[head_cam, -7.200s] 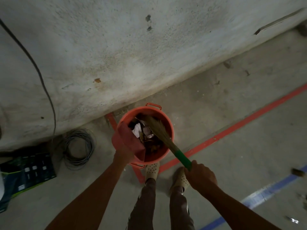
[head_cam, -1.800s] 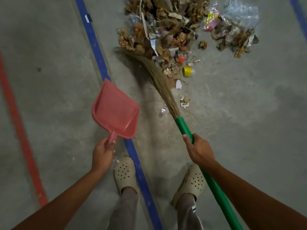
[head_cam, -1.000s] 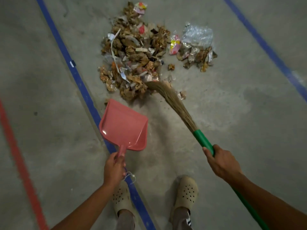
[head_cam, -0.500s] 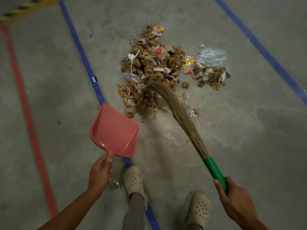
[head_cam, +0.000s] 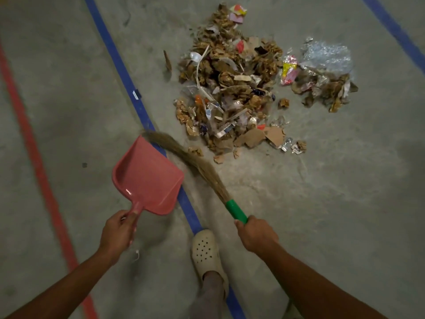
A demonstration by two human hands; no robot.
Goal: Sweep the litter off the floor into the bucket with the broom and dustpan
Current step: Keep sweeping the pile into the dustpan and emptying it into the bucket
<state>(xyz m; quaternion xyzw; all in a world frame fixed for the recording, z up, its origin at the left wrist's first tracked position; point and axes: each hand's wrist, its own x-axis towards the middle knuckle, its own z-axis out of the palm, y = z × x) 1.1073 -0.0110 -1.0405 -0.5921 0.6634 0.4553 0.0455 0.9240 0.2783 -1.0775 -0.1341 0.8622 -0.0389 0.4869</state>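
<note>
A big heap of litter (head_cam: 232,88), mostly brown paper scraps and wrappers, lies on the concrete floor ahead of me. A smaller clump with clear plastic (head_cam: 324,72) sits to its right. My left hand (head_cam: 118,230) grips the handle of a pink dustpan (head_cam: 147,178), which looks empty and sits left of the heap. My right hand (head_cam: 256,233) grips the green handle of a straw broom (head_cam: 197,164). The broom's bristle tips curve across the dustpan's far edge, short of the heap. The bucket is out of view.
A blue floor line (head_cam: 128,88) runs diagonally between dustpan and litter, passing under my foot in a cream clog (head_cam: 205,249). A red line (head_cam: 32,143) runs along the left. Another blue line (head_cam: 391,26) crosses the top right corner.
The broom head has swung left and toward me, off the heap, to the dustpan's front edge. The dustpan sits closer to the litter. Earlier I was at the bucket.
</note>
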